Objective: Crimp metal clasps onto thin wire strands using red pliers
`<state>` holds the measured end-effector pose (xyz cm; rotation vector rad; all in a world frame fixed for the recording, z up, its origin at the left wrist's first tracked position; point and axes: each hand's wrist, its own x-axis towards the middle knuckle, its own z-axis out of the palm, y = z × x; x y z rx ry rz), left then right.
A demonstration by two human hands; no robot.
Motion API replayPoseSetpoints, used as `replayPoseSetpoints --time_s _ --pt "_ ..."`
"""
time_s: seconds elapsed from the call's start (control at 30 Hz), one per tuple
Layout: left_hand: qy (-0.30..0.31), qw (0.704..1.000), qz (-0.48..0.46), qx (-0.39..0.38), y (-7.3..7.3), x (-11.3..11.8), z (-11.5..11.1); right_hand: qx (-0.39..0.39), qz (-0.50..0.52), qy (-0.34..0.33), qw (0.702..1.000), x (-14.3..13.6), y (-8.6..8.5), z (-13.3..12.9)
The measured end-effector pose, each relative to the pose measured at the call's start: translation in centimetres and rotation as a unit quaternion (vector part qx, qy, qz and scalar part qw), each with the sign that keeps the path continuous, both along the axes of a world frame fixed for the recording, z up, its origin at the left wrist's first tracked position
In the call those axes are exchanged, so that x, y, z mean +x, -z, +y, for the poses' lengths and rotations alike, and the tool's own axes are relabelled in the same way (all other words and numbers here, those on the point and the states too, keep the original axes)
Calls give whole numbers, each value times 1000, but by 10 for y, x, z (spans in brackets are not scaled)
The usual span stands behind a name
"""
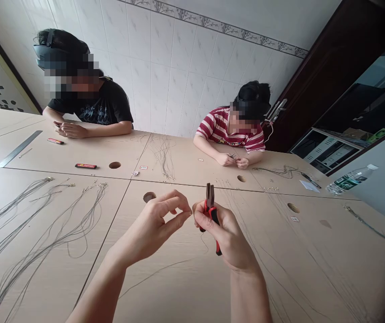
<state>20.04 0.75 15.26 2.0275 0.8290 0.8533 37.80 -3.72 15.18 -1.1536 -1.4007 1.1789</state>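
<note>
My right hand (224,226) is closed around red-and-black pliers (210,202), their dark jaws pointing up and away from me. Its thumb and forefinger also pinch close to my left hand's fingertips. My left hand (164,220) is closed in a pinch on a tiny gold-coloured fitting (190,213), too small to make out exactly. A thin dark cord (157,273) runs over the table below the hands, and a loose curl of it hangs under the pliers. Whether the cord joins the fitting is hidden by my fingers.
Bundles of cords with metal ends (88,211) lie at left, and more strands spread at right. Across the table (165,300) sit two people handling small things. A steel ruler (19,148), box cutter (85,166), water bottle (352,179) and cable holes (150,196) are around.
</note>
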Motion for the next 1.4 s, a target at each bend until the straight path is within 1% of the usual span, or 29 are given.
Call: replayPoseSetpoints --time_s 0.13,0.2,0.27,0.33,0.47,0.53,0.73,0.93,1.2,1.4 --pt "3 999 31 -7 -3 -1 -2 2 4 2 1000 0 2 1" --pt "-18 999 36 -6 -3 -3 -3 -2 3 7 1000 1 2 2" --pt "-52 998 29 3 -2 -4 -3 -6 3 11 1000 1 2 1" --pt "-65 998 16 17 -1 -5 -4 -6 6 13 1000 1 3 1" --pt "-29 999 -12 29 -1 -4 -5 -2 20 11 1000 1 4 1" --pt "-22 999 -24 36 -1 -3 -5 -1 23 9 1000 1 3 0" --pt "-41 998 -20 42 -1 0 -5 -15 9 0 1000 0 -4 -1" --pt "-60 996 -46 53 1 1 -1 -13 6 7 1000 0 -7 -3" --pt "-62 996 -61 0 2 5 -4 -2 8 7 1000 1 -6 -2" --pt "-61 995 -71 -23 3 11 -5 12 19 16 1000 1 0 -1"
